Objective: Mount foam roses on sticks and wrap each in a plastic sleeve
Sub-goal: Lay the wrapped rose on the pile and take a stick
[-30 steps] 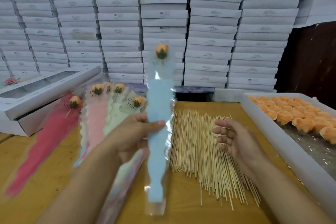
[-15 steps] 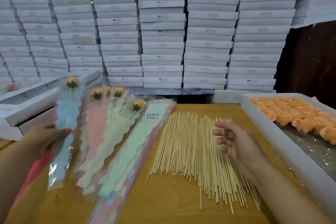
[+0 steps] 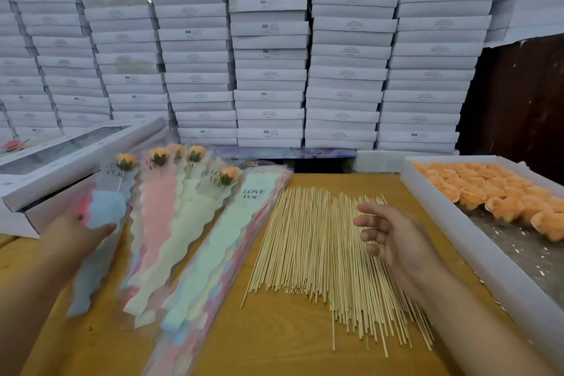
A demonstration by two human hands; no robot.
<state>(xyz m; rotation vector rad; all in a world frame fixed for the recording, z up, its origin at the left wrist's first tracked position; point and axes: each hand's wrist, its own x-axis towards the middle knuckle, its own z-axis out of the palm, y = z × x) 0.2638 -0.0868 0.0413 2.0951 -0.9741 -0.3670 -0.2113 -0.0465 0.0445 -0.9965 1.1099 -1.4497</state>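
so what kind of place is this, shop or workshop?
Most likely a small packing or assembly workshop. A wall of identical white boxes is stacked behind the wooden table, which carries bulk stock: a tray of loose orange foam roses, a heap of sticks and printed plastic sleeves.

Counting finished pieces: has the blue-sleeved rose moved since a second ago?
Yes. The blue-sleeved rose went left, from above the sticks onto the finished pile beside the windowed box.

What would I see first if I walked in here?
First, the huge wall of stacked white cardboard boxes filling the back. Then the white tray of peach foam roses on the right, and the fan of pastel plastic sleeves with wrapped roses on the left of the wooden table, beside a pile of thin bamboo sticks.
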